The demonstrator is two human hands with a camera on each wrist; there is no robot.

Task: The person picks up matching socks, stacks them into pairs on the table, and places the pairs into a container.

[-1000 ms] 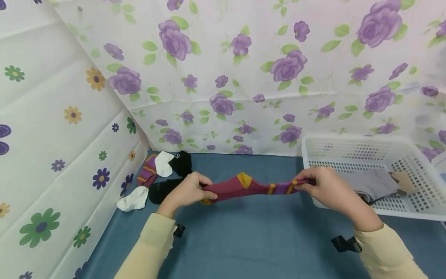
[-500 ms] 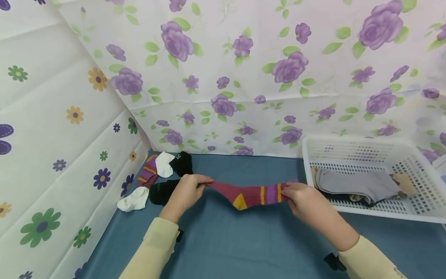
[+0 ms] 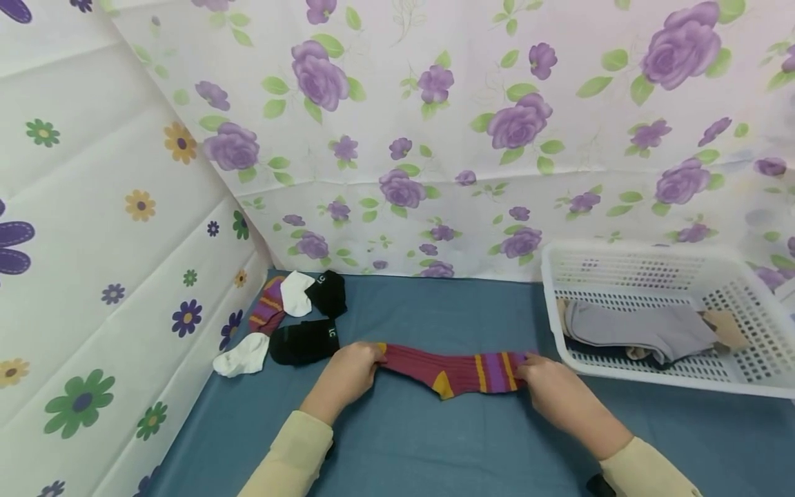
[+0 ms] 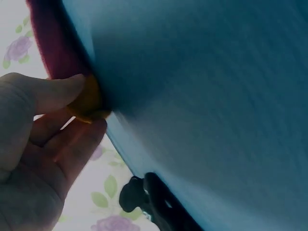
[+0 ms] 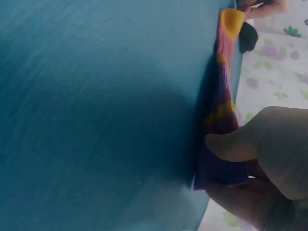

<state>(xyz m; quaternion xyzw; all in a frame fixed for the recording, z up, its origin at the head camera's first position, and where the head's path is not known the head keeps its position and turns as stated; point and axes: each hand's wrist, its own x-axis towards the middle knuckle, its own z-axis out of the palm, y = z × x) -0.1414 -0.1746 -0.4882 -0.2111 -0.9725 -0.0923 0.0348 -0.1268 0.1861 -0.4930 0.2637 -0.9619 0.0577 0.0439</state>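
A maroon sock [image 3: 428,366] with a yellow heel and toe and purple and yellow stripes stretches between both hands, low over the blue cloth. Its yellow toe [image 4: 89,98] is pinched between thumb and fingers of my left hand [image 3: 350,376]. At the striped cuff [image 5: 224,163], my right hand [image 3: 553,390] grips the other end, thumb on the near face. In the head view the heel points toward me. Close beyond the left hand lies a folded black sock bundle [image 3: 304,342].
At the left back lie a white sock [image 3: 242,355], another white sock [image 3: 297,293], a black sock [image 3: 328,293] and a striped maroon sock [image 3: 267,307]. A white perforated basket [image 3: 671,386] at right holds grey socks [image 3: 640,326] and beige ones. Floral sheets [image 3: 404,138] hang behind and at left.
The sock has come down toward the cloth and nearer to me, held by both hands. It has turned so the heel, earlier facing up, now points toward me.
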